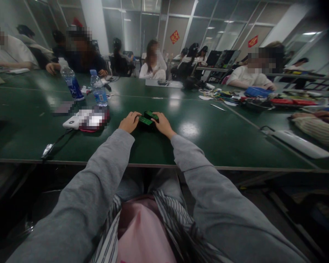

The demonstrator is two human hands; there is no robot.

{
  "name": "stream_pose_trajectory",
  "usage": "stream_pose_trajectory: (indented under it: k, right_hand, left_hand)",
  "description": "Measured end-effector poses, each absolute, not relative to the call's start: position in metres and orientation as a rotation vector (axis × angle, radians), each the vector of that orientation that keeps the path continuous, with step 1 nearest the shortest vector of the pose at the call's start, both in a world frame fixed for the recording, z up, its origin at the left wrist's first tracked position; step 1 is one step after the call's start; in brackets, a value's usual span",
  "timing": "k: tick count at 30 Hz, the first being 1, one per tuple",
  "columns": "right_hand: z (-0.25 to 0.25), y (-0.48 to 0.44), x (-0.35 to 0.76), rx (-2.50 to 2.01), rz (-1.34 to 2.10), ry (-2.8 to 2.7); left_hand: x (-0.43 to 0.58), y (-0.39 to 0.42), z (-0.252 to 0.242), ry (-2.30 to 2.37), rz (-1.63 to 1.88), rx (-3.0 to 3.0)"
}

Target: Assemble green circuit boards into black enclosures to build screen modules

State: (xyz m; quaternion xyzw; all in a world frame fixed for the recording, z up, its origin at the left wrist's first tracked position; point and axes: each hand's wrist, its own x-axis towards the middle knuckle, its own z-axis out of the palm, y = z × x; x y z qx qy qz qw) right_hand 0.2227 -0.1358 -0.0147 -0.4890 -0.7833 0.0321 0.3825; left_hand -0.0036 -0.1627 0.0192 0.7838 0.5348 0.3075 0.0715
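Two small green circuit boards with pale markings and dark sides are close together over the green table, in front of me. My left hand [129, 122] has its fingers closed on the left end of the nearer circuit board [146, 121]. My right hand [163, 123] grips the right end of the farther circuit board [150, 114], with its thumb by the gap between the two. Whether the boards rest on the tabletop or are slightly lifted I cannot tell; their undersides are dark.
On the green table [208, 146], a phone [94, 119] and a white power bank [71, 122] with a cable lie left. Beyond them stand a blue-labelled bottle [72, 83] and a clear water bottle [99, 90]. Rightward are a pen [218, 107], a long white bar [301, 143], tangled cables and other people.
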Motion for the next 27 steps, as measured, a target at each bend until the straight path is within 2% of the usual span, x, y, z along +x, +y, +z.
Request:
stream_pose_trajectory:
  k: [7, 20, 27]
  right_hand:
    - [-0.014, -0.123, 0.226, -1.209, 0.168, -1.971]
    - [-0.008, -0.031, 0.266, -1.293, 0.195, -1.959]
    - [-0.011, -0.001, 0.274, -1.304, 0.317, -1.854]
  left_hand:
    - [-0.007, -0.142, 0.014, 1.483, 1.042, 2.273]
    - [0.008, 0.001, -0.003, 1.250, 1.079, 1.750]
    - [0.018, 0.032, 0.003, 1.281, 1.018, 1.732]
